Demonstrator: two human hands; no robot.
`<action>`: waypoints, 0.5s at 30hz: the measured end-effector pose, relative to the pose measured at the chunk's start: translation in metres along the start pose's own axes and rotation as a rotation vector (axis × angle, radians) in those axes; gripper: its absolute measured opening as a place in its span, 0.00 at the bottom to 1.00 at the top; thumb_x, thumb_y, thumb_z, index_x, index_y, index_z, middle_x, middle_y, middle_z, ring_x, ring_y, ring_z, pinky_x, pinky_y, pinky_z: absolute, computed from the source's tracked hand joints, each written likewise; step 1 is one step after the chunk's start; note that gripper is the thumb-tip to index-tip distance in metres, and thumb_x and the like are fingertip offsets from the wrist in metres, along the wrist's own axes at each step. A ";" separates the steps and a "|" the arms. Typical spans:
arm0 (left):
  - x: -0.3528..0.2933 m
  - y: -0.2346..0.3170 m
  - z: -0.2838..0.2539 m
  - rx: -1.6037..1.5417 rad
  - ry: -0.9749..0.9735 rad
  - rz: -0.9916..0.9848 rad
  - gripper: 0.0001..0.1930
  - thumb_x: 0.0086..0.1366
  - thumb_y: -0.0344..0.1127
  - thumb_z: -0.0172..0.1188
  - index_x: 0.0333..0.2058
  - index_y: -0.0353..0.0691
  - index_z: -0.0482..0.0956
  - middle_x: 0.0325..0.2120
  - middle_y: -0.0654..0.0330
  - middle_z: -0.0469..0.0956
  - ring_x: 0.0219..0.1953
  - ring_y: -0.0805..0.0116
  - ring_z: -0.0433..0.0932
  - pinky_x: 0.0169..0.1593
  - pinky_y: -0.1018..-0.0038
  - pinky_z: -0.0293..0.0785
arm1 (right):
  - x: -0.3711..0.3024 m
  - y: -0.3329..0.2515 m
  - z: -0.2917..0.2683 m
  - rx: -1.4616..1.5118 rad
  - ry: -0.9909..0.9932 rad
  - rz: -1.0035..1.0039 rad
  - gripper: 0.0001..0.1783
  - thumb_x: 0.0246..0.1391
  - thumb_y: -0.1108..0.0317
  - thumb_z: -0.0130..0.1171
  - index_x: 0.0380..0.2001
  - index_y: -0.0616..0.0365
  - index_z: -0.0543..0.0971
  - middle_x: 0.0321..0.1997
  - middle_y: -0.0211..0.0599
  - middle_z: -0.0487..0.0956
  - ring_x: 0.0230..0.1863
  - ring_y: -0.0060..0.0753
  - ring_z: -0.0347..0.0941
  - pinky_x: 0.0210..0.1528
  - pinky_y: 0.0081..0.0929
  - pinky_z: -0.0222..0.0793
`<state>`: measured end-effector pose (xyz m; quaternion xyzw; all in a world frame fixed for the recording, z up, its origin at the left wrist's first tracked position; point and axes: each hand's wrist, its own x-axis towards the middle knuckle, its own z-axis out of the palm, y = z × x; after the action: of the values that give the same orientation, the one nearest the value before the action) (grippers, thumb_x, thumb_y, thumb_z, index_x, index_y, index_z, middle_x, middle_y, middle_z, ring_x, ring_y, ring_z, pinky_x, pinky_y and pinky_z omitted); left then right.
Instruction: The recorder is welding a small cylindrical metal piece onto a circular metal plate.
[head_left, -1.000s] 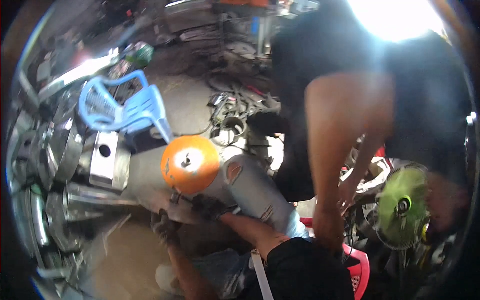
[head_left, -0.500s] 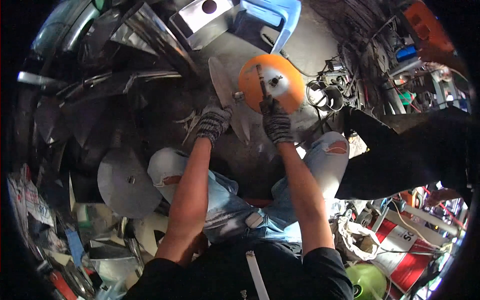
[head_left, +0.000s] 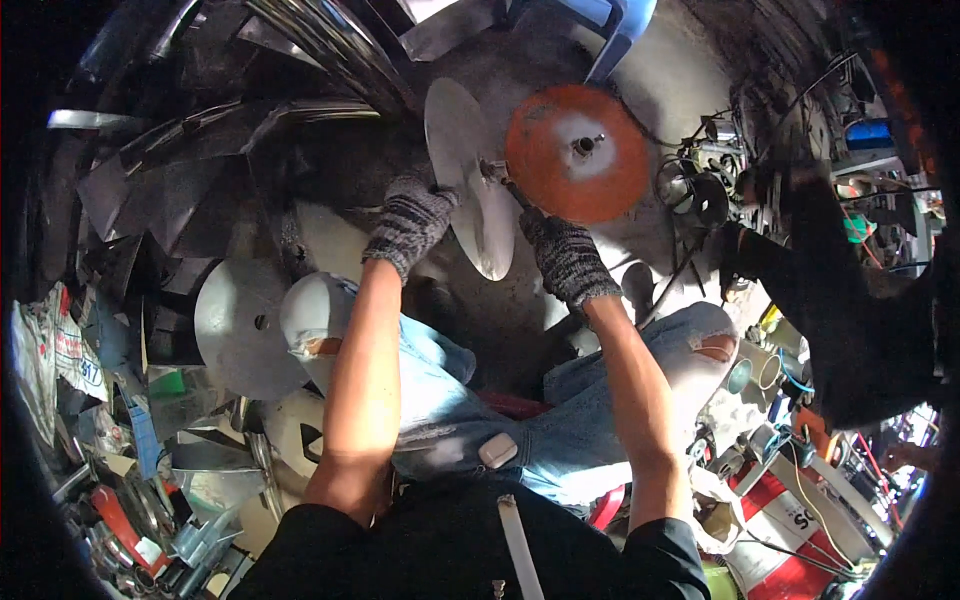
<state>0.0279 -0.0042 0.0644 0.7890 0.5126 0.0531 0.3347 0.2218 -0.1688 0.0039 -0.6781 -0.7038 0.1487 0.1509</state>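
A grey metal disc (head_left: pixel 468 200) is tilted nearly on edge in front of me, with a short metal stub at its hub on the right face. My left hand (head_left: pixel 412 222), in a grey-black knitted glove, closes on the disc's left edge; its fingertips are partly hidden. My right hand (head_left: pixel 565 255), gloved alike, is closed around a dark rod-like tool (head_left: pixel 514 190) whose tip points toward the stub; whether they touch I cannot tell. Just beyond that hand is an orange-red disc (head_left: pixel 545 165) with a pale centre and a small shaft.
Another grey disc (head_left: pixel 235 330) with a centre hole rests by my left knee. Sheet-metal pieces (head_left: pixel 165 205) are heaped at the left. A blue plastic stool (head_left: pixel 625 40) stands at the far side. On the right are metal rings (head_left: pixel 690 195), a person's dark-clothed leg (head_left: pixel 800 280) and a red-white drum (head_left: pixel 790 530).
My right hand has moved the rod-like tool off the orange-red disc and beside the grey disc's stub. The view has shifted slightly, and the orange-red disc looks darker.
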 end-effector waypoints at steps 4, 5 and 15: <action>-0.004 0.004 -0.011 -0.157 -0.075 -0.080 0.22 0.55 0.41 0.65 0.46 0.34 0.81 0.42 0.44 0.82 0.48 0.48 0.80 0.53 0.61 0.74 | 0.005 -0.008 -0.010 0.034 -0.116 0.071 0.16 0.65 0.66 0.43 0.49 0.57 0.77 0.35 0.53 0.80 0.40 0.55 0.78 0.40 0.49 0.73; -0.006 0.004 -0.011 -0.152 -0.078 -0.087 0.22 0.55 0.41 0.65 0.46 0.34 0.81 0.42 0.44 0.82 0.48 0.48 0.80 0.53 0.61 0.74 | 0.003 -0.006 -0.004 0.043 -0.119 0.071 0.16 0.65 0.66 0.43 0.49 0.57 0.77 0.35 0.53 0.80 0.40 0.55 0.78 0.40 0.49 0.73; 0.001 -0.013 -0.003 -0.116 -0.019 -0.133 0.23 0.56 0.46 0.66 0.39 0.28 0.81 0.37 0.35 0.81 0.44 0.39 0.80 0.48 0.57 0.77 | -0.006 -0.012 -0.006 0.091 -0.206 0.089 0.16 0.58 0.72 0.47 0.49 0.60 0.75 0.34 0.52 0.79 0.34 0.54 0.76 0.33 0.49 0.72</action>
<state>0.0171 0.0014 0.0587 0.7328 0.5567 0.0530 0.3876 0.2135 -0.1755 0.0144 -0.6823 -0.6772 0.2561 0.1017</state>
